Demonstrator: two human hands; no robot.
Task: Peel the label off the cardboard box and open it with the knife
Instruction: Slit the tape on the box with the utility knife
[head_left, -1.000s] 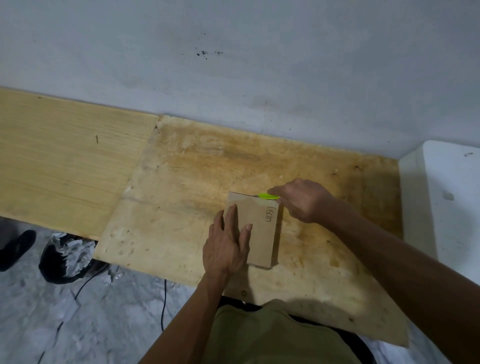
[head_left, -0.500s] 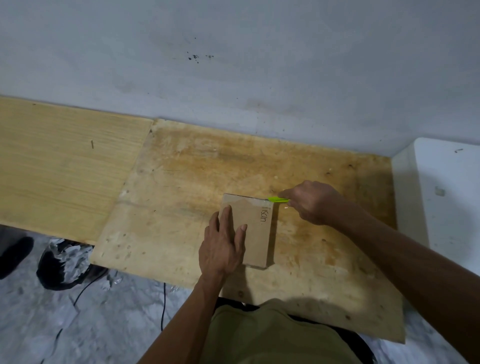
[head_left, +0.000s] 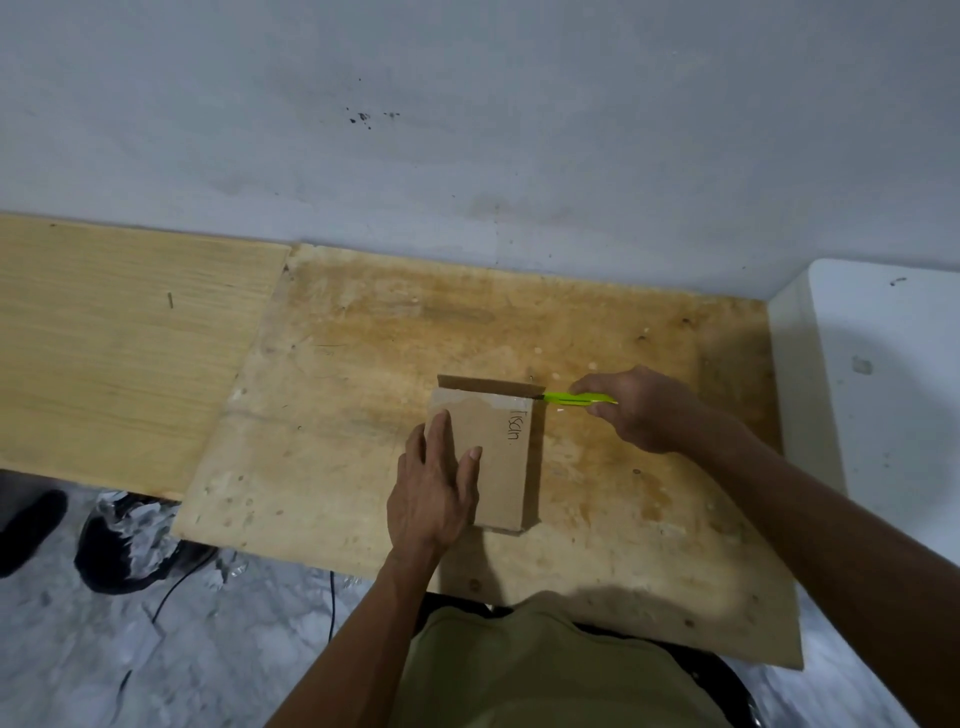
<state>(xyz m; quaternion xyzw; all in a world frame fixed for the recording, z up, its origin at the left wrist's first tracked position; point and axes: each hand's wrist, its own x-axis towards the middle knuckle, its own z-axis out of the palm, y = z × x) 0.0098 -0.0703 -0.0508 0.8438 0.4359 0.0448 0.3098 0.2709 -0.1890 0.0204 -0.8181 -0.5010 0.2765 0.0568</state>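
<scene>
A flat brown cardboard box (head_left: 498, 457) with handwriting along its right side lies on the stained plywood board (head_left: 363, 415). My left hand (head_left: 434, 488) presses flat on the box's near left part. My right hand (head_left: 634, 408) holds a bright green knife (head_left: 576, 398), with its tip at the box's far right corner. A narrow flap stands slightly raised along the far edge of the box. No label is visible on the top face.
A lighter wooden panel (head_left: 114, 353) adjoins the board on the left, against a grey wall. A white block (head_left: 878, 395) stands at the right. Below the board's edge are a dark bag with crumpled foil (head_left: 130, 540), a cable and the floor.
My right hand has drawn the green knife rightward along the box's far edge, past the far right corner. The far flap now shows as lifted. My left hand stayed on the box.
</scene>
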